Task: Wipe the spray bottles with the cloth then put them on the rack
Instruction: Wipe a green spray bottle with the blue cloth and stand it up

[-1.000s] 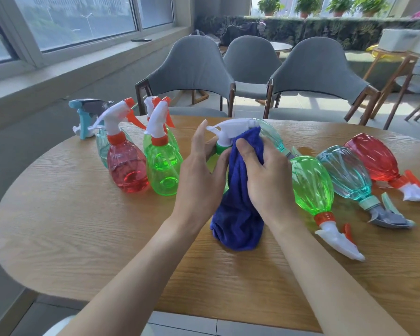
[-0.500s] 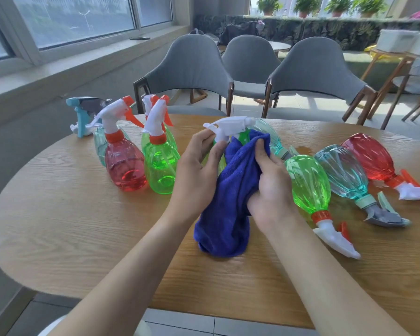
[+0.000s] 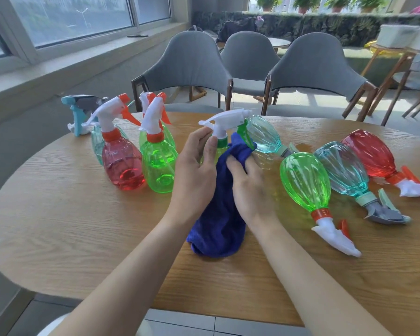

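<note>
Fingers (image 3: 205,141) of left hand (image 3: 194,170): pinched round green collar of upright spray bottle (image 3: 224,121), mid-counter. Fingers (image 3: 237,166) of right hand (image 3: 250,190): curled into blue cloth (image 3: 218,229), pressed to bottle's side, tail draped onto counter (image 3: 83,226) of oval, pale wood grain. Left: red bottle (image 3: 121,166) and green bottle (image 3: 159,168) upright, others behind. Right: lying green bottle (image 3: 306,180), lying teal bottle (image 3: 342,170), lying red bottle (image 3: 371,154). Beyond: grey chairs (image 3: 189,66), window (image 3: 70,18), potted plants (image 3: 301,2).
</note>
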A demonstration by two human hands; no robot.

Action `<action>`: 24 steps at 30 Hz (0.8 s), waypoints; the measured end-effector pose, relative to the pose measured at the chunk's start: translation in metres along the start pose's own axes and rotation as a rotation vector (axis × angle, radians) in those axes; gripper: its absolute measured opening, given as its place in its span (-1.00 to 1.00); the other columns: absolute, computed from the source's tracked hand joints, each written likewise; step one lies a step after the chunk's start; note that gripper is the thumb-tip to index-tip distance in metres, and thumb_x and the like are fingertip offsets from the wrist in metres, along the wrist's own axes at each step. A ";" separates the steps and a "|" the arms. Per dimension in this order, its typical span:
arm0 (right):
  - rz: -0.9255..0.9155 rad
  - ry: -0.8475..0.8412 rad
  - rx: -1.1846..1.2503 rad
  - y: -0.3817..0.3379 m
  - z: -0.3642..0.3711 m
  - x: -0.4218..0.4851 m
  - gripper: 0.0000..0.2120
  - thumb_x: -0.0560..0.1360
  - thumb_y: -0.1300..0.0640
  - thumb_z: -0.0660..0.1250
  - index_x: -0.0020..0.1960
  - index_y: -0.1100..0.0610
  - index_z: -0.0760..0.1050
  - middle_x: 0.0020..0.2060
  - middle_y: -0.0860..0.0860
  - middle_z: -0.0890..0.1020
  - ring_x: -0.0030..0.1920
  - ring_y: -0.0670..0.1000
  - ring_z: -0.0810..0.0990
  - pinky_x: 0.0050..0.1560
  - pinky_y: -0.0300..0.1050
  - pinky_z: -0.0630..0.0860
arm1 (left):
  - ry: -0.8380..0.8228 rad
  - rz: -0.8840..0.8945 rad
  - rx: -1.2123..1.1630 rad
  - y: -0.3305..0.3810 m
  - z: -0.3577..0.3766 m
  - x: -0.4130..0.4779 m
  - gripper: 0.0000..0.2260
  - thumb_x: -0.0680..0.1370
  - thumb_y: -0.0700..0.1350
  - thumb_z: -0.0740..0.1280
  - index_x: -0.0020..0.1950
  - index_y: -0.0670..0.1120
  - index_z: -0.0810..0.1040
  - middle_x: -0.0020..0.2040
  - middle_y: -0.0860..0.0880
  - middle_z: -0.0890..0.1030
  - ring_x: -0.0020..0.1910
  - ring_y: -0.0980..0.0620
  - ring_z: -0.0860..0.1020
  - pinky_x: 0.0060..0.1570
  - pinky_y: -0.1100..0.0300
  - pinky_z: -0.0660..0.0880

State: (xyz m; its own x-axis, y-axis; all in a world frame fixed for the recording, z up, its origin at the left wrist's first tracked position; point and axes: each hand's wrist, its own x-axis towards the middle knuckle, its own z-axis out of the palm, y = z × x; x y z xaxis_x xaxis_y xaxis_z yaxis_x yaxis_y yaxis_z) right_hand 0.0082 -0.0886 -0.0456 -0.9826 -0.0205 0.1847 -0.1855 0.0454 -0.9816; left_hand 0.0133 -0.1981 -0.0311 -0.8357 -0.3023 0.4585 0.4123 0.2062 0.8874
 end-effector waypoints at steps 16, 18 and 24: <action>-0.207 0.131 -0.070 -0.002 0.017 0.006 -0.71 0.69 -0.02 0.33 0.35 0.00 0.65 0.23 -0.13 0.70 0.31 -0.09 0.61 0.43 0.09 0.49 | -0.002 -0.012 0.023 0.001 -0.005 -0.005 -0.86 0.76 -0.14 0.29 0.24 0.02 0.61 0.09 0.09 0.71 0.14 0.10 0.65 0.21 0.18 0.55; -0.243 0.163 -0.057 0.004 0.018 -0.001 -0.72 0.64 0.16 0.42 0.33 0.03 0.69 0.25 -0.14 0.71 0.33 -0.15 0.61 0.44 0.02 0.50 | 0.007 0.009 0.049 -0.002 -0.006 -0.004 -0.87 0.76 -0.15 0.27 0.27 -0.05 0.59 0.07 0.08 0.69 0.11 0.08 0.64 0.18 0.16 0.55; -0.040 0.250 0.045 0.011 0.010 -0.010 -0.81 0.59 0.20 0.47 0.14 0.00 0.75 0.06 -0.15 0.77 0.14 -0.15 0.70 0.34 -0.04 0.58 | 0.048 0.010 0.078 -0.006 -0.009 0.006 -0.86 0.76 -0.11 0.28 0.29 -0.10 0.54 0.08 0.09 0.64 0.13 0.12 0.62 0.25 0.10 0.55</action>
State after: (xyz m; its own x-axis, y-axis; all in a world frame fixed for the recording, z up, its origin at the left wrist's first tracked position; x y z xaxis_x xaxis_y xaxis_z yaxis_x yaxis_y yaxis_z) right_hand 0.0161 -0.0983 -0.0590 -0.9478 0.2268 0.2240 -0.2288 0.0049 -0.9735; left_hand 0.0088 -0.2099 -0.0332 -0.8124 -0.3438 0.4710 0.3896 0.2809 0.8771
